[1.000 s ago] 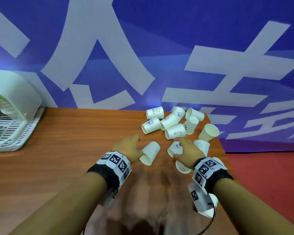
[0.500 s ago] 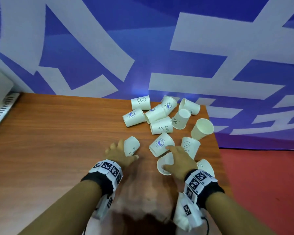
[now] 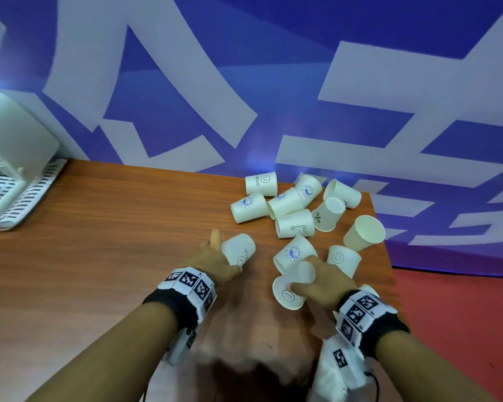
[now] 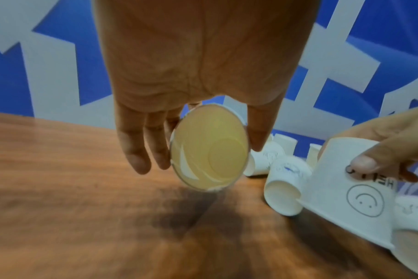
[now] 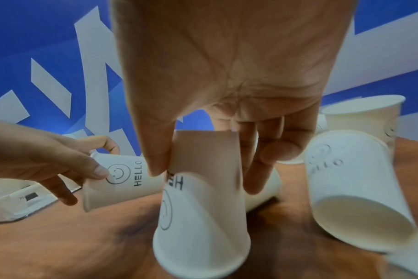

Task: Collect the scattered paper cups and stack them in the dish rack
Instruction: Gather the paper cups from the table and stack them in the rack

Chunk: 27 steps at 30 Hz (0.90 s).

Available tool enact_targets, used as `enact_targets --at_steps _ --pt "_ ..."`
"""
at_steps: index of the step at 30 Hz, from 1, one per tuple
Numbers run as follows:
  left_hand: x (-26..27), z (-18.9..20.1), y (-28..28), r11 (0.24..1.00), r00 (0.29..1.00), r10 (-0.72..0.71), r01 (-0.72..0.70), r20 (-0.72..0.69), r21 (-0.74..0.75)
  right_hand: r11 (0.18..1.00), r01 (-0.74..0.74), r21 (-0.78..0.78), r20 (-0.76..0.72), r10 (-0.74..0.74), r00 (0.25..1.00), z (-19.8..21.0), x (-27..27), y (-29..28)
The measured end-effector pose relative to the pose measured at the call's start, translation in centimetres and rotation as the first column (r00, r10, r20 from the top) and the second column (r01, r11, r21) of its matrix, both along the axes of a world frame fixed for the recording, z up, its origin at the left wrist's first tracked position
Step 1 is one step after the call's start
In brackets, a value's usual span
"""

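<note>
My left hand [image 3: 215, 258] grips a white smiley paper cup [image 3: 238, 252] lifted off the wooden table [image 3: 114, 227]; its open mouth [image 4: 209, 149] faces the left wrist camera, held between thumb and fingers. My right hand [image 3: 317, 281] grips another smiley "HELLO" cup [image 3: 291, 288] by its base end, mouth tilted toward me [image 5: 200, 217]. Several more white cups [image 3: 295, 210] lie scattered on their sides at the table's far right. The white dish rack [image 3: 18, 195] sits at the far left.
The table's right edge [image 3: 385, 248] runs close to the cups, with red floor [image 3: 462, 314] beyond. One cup [image 3: 365, 232] overhangs that edge. A blue and white wall [image 3: 244, 82] backs the table. Bare wood lies between the rack and the cups.
Both hands have closed round a cup each and raised them a little off the table. The head view swung back left, bringing the dish rack into sight again.
</note>
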<state>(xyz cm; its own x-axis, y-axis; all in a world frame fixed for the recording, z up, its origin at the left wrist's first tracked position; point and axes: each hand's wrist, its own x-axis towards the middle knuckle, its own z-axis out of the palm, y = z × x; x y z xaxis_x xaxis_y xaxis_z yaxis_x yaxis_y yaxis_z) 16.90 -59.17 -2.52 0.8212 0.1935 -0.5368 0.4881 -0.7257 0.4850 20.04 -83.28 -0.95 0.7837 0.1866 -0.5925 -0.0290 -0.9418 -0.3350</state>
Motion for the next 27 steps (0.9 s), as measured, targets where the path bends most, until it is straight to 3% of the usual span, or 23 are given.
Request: enact_targets --at_steps 7,15,22,27 --pt "0.5 5.9 6.6 0.996 0.983 -0.084 0.083 0.163 0.018 0.992 0.075 0.101 0.140 -0.089 0.986 4.4 0.4 6.7" --pt "-2.4 10.8 19.0 0.985 0.926 -0.174 0.161 0.335 0.067 0.956 0.154 0.249 0.277 -0.223 0.935 8.7 -2.3 19.1" --pt "-6.0 12.8 30.4 0.985 0.901 -0.165 0.126 0.402 0.121 0.982 0.041 0.183 0.346 -0.103 0.932 10.7 -4.5 29.8" --pt "-7.6 12.7 33.7 0.989 0.900 -0.128 0.085 0.418 0.121 0.972 -0.039 0.231 0.349 -0.045 0.936 10.9 -4.9 34.2"
